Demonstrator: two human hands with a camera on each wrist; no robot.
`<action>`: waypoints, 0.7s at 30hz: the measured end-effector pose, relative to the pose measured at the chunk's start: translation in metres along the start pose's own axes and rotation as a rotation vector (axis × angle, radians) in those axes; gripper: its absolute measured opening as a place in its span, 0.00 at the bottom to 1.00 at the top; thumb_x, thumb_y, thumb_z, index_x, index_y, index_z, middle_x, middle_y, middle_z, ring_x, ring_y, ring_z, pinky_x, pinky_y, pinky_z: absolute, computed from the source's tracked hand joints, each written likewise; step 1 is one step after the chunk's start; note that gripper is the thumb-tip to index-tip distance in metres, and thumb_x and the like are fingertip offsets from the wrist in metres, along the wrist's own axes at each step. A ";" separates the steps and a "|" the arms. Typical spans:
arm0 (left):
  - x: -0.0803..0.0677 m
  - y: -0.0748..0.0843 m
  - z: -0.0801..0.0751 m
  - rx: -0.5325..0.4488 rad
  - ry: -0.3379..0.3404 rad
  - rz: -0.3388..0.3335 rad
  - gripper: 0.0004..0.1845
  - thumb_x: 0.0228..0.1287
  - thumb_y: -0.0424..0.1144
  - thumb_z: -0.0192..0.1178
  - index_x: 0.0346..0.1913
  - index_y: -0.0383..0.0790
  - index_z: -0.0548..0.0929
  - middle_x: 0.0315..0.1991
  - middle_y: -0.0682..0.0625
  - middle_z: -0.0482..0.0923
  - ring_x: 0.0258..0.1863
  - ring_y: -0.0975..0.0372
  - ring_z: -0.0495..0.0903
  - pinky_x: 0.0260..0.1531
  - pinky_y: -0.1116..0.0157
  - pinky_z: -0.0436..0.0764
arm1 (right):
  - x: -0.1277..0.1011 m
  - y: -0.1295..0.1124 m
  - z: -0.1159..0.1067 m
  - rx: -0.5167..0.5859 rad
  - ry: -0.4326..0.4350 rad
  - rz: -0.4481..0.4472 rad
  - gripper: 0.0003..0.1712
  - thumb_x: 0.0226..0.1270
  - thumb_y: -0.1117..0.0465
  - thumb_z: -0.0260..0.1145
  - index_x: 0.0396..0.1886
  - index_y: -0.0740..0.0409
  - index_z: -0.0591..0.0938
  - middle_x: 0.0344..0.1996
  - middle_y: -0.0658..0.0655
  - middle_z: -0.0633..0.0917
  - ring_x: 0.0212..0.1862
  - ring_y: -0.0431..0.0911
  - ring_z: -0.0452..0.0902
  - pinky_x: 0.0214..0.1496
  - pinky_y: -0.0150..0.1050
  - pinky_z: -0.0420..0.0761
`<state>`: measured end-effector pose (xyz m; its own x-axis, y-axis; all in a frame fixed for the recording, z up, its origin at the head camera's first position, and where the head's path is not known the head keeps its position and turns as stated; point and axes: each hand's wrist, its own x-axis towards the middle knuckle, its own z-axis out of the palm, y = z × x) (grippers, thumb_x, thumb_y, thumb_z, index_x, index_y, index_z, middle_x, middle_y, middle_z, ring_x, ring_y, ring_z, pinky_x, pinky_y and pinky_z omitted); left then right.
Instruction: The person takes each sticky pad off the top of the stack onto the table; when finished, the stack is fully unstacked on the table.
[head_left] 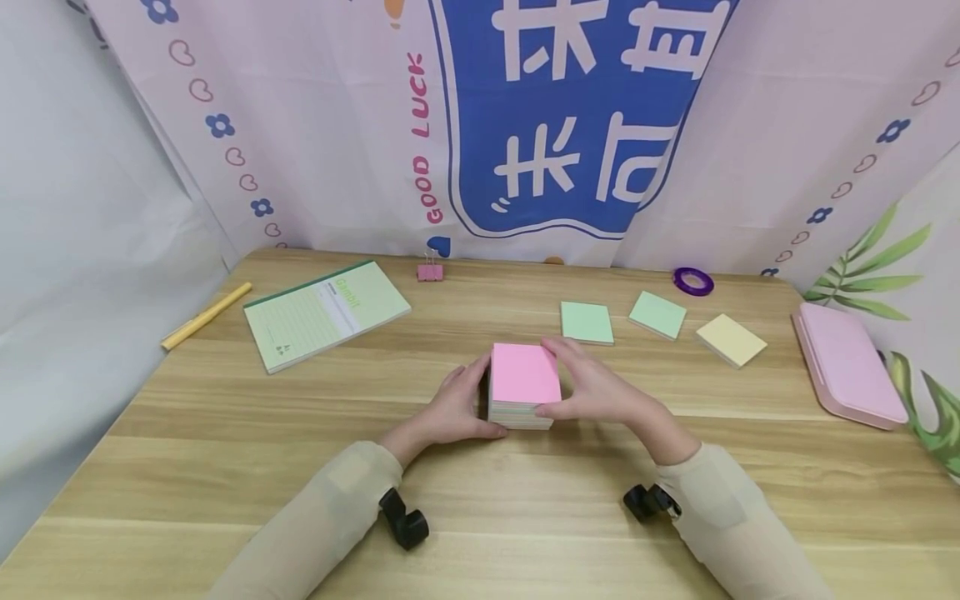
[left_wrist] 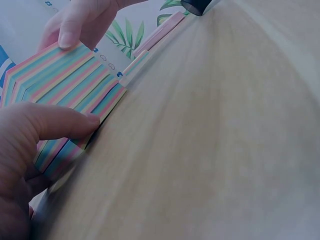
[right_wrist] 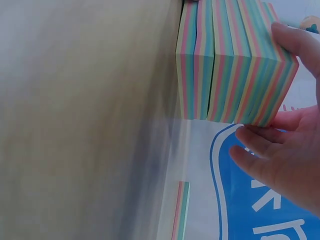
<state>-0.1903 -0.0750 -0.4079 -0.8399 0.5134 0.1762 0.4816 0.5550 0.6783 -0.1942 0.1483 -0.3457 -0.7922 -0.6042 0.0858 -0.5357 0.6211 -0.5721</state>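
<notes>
A tall stack of sticky notes [head_left: 525, 373] with a pink top sheet stands on the wooden table between both hands. Its sides show pink, yellow and blue-green stripes in the wrist views, with the layers slightly uneven. From the left, my left hand [head_left: 454, 407] holds the lower part, its thumb low on the near side and its fingers behind the stack. The right hand [head_left: 600, 392] grips the upper part from the right, thumb on the near side and fingers at the far corner.
Behind the stack lie two green sticky-note pads [head_left: 587, 322], a yellow pad [head_left: 731, 340] and a purple tape roll [head_left: 693, 282]. A pink case [head_left: 847, 365] sits at the right edge. Toward the left are a notebook [head_left: 327, 317], a yellow pen [head_left: 207, 316] and a pink binder clip [head_left: 430, 272].
</notes>
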 end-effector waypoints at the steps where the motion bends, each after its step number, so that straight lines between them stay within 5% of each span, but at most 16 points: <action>1: 0.000 0.000 0.000 -0.002 0.001 0.001 0.56 0.35 0.47 0.70 0.65 0.37 0.46 0.62 0.46 0.56 0.60 0.61 0.54 0.58 0.54 0.42 | 0.000 0.000 0.000 0.001 -0.001 0.003 0.54 0.40 0.45 0.70 0.62 0.67 0.55 0.59 0.65 0.59 0.58 0.56 0.55 0.54 0.53 0.60; 12: -0.001 0.000 0.001 -0.005 0.012 0.009 0.56 0.34 0.48 0.70 0.65 0.39 0.47 0.61 0.47 0.57 0.59 0.62 0.55 0.58 0.54 0.43 | 0.003 0.002 0.001 -0.023 0.067 -0.038 0.47 0.35 0.48 0.72 0.56 0.64 0.63 0.50 0.57 0.68 0.49 0.48 0.65 0.49 0.48 0.67; 21: 0.000 -0.001 0.000 -0.001 0.006 0.006 0.55 0.34 0.47 0.70 0.65 0.38 0.49 0.61 0.47 0.57 0.59 0.63 0.54 0.58 0.54 0.42 | -0.002 0.005 -0.003 -0.038 0.066 -0.022 0.50 0.37 0.46 0.71 0.59 0.63 0.61 0.53 0.60 0.66 0.52 0.50 0.63 0.52 0.49 0.64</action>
<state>-0.1908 -0.0750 -0.4084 -0.8383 0.5130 0.1844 0.4863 0.5509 0.6783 -0.1960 0.1542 -0.3463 -0.7969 -0.5844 0.1528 -0.5631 0.6270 -0.5384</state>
